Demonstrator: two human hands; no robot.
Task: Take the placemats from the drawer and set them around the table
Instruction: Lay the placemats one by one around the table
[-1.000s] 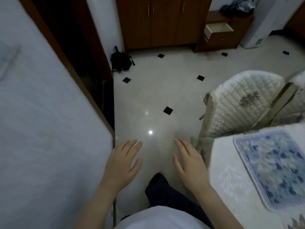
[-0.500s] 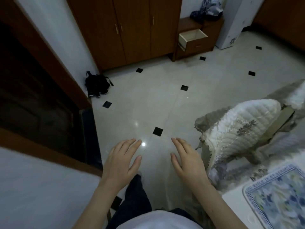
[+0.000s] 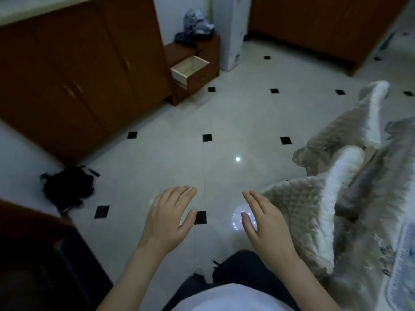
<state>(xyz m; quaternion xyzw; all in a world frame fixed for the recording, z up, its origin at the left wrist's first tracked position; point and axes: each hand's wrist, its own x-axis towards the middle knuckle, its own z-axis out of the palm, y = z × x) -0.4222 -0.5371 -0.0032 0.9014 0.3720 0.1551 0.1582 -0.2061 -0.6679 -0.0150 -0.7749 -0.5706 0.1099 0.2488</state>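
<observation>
**Q:** Hands first: how do they lie?

**A:** Left hand (image 3: 170,217) and right hand (image 3: 264,223) are held out palm-down above the floor, apart from each other, fingers straight and slightly spread, gripping nothing. Below them show a white shirt hem and dark trousers (image 3: 244,271).

**Q:** What lies nearest on the right?

**A:** A blue-and-white floral placemat (image 3: 402,265) appears only as a strip at the right edge; what it rests on is hard to tell here. Beside it stand chairs draped in quilted beige-and-white padded covers (image 3: 314,203), the nearest just beside the right hand.

**Q:** And the middle ground?

**A:** Glossy pale floor tiles with small black diamond insets (image 3: 224,122) carry two light reflections. A black bag (image 3: 68,187) lies on the floor at left, near a white wall.

**Q:** Where is the drawer?

**A:** Farthest away, the pale-lined wooden drawer (image 3: 190,68) stands pulled out of a low brown cabinet, beside tall brown wooden cupboard doors (image 3: 85,70). No contents are discernible inside it. Crumpled blue-grey cloth (image 3: 195,25) sits on the low cabinet's top.
</observation>
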